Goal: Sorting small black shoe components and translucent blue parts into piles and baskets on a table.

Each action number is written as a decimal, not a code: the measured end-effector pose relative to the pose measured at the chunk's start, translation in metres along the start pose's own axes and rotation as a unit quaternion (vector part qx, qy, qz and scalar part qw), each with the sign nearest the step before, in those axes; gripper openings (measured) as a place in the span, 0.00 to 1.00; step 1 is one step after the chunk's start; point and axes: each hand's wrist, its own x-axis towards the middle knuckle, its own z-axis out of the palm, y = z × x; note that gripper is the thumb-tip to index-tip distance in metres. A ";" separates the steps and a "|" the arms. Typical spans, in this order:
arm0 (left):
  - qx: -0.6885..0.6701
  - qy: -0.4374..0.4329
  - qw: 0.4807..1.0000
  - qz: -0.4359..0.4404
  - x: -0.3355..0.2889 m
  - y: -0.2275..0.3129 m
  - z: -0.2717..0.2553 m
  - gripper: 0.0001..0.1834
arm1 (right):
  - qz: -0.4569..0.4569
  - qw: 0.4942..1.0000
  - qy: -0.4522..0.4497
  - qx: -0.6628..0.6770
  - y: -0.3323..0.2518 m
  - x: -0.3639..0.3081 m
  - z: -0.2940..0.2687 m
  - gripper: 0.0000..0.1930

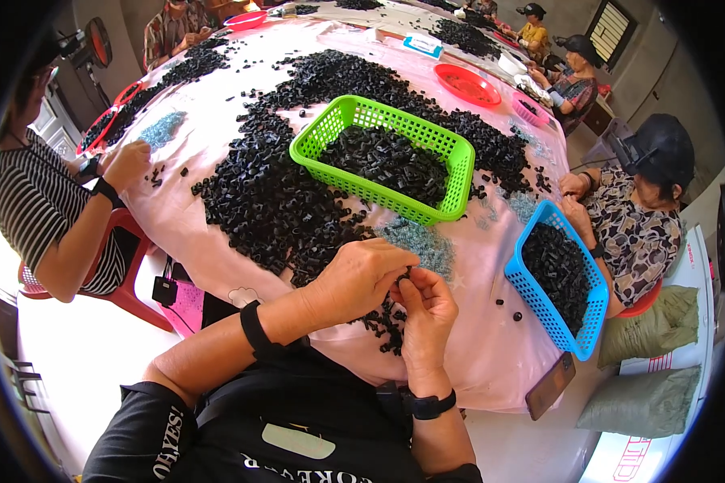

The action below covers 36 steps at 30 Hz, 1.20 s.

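My left hand and my right hand meet over the near edge of the table. Between their fingertips is a small black plastic part, mostly covered by the fingers. Both hands are closed in a pinch on it. Just beyond them lies a pile of small clear bluish pieces. A large heap of black plastic parts spreads to the left and behind. In the middle stands a green basket holding more black parts. Several loose parts lie beneath my hands.
A blue basket of black parts stands at the right, near a phone on the table's edge. People sit at both sides; one in stripes is at left. A red tray lies farther back. Sacks rest at lower right.
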 end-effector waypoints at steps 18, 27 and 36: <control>0.060 -0.030 0.997 0.044 0.000 0.010 0.001 0.11 | 0.003 1.000 0.017 0.011 0.003 0.001 -0.003 0.07; 0.039 -0.026 0.999 0.026 -0.002 0.009 0.003 0.10 | 0.041 0.997 0.024 0.057 0.000 0.001 -0.004 0.07; 0.070 -0.035 0.996 0.045 0.001 0.004 -0.001 0.10 | 0.010 1.000 0.015 0.019 0.001 0.000 -0.002 0.08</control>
